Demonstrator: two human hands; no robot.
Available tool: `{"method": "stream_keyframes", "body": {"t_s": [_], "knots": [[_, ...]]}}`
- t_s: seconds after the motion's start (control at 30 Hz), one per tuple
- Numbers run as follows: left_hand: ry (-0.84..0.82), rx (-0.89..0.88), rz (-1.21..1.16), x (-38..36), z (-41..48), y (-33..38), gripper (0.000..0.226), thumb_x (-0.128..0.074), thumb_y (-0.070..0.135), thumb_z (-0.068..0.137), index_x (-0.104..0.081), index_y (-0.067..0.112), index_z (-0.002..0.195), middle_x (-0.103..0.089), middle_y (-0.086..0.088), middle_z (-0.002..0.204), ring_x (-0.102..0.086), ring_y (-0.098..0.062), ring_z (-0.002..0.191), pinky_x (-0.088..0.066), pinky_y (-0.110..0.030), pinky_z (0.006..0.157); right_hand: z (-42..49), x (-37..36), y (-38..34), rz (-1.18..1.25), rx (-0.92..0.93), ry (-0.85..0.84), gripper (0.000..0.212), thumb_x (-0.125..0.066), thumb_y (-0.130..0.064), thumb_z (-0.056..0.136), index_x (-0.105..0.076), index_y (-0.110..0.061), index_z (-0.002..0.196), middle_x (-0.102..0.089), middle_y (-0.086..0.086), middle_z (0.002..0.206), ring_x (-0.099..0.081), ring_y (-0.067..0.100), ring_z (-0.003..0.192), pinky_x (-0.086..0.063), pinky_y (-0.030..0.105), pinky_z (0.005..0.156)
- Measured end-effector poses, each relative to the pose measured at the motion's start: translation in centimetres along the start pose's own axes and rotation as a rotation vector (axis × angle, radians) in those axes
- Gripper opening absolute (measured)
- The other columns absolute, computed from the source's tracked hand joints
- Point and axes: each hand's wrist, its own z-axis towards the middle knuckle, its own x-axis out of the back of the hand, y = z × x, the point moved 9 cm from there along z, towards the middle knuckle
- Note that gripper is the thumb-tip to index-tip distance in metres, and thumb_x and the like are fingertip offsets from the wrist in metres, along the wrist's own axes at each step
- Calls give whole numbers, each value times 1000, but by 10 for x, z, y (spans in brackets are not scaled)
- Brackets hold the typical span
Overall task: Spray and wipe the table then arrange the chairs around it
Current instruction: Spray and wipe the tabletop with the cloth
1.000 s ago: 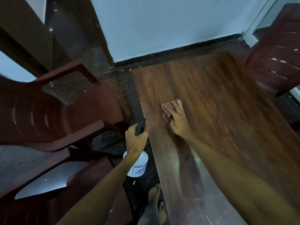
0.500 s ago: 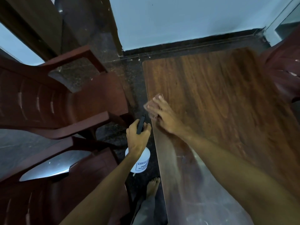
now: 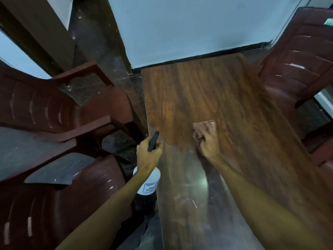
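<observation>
Cloth [image 3: 203,125] slid right — right hand [image 3: 210,147] pressing it.

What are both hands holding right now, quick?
Left hand: grips the white plastic spray bottle by its black top.
Right hand: open, pressing the reddish checked cloth onto the brown wooden table.

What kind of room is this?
Probably a dining corner in a home, though that's a guess. A long wooden table stands by a plain wall, brown plastic chairs sit on both sides, and the floor is dark speckled stone.
</observation>
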Motion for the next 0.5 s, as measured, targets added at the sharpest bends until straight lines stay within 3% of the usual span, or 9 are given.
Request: {"method": "stream_keyframes", "body": {"t_s": [0.03,0.07,0.17,0.27,0.33,0.43,0.5], "knots": [[-7,8,-6,-3,-11,-1,23,-69,21,91,-58,8,75,-47,-6,59,-42,-20,55,-46,-40,52,-12,8,11,9,-90,28,56,-46,-8,83,-61,-15,136,-43,22,149,-30,47,143,-22,54,121],[-13,16,-7,-7,-20,-1,26,-68,21,90,-55,7,73,-45,-4,58,-40,-20,55,-45,-41,51,-27,6,7,-17,-67,-4,59,-40,-13,81,-60,-14,137,-41,22,151,-27,46,145,-18,53,122],[-29,40,3,-18,-45,0,37,-68,22,91,-48,9,63,-42,-4,57,-38,-21,54,-36,-35,54,-80,-11,-22,-37,222,-229,62,-39,-15,81,-58,-17,140,-37,18,156,-23,39,149,-16,49,124],[-35,53,37,-23,-66,1,43,-67,21,91,-43,17,55,-41,-4,54,-38,-23,52,-37,-35,54,-73,6,4,-22,38,-170,68,-34,-19,76,-60,-13,138,-37,23,154,-23,44,148,-19,52,123],[-31,58,46,-22,-77,-1,41,-68,20,88,-42,17,56,-41,-3,53,-40,-23,51,-41,-37,53,-68,19,15,-28,-73,-83,67,-39,-9,73,-60,-8,136,-38,26,153,-23,47,147,-16,54,123],[-29,75,32,-15,-89,-12,36,-68,22,87,-48,11,60,-45,-4,54,-42,-22,52,-46,-47,51,-62,19,14,-69,-97,-61,71,-52,11,71,-58,-9,139,-34,25,155,-19,46,148,-10,47,125],[15,78,7,-4,-94,-22,34,-66,22,87,-49,9,61,-45,-10,53,-42,-21,51,-44,-49,50,-63,6,6,-76,-76,-76,75,-56,13,71,-57,-15,140,-33,22,156,-19,45,148,-9,44,125]]}}
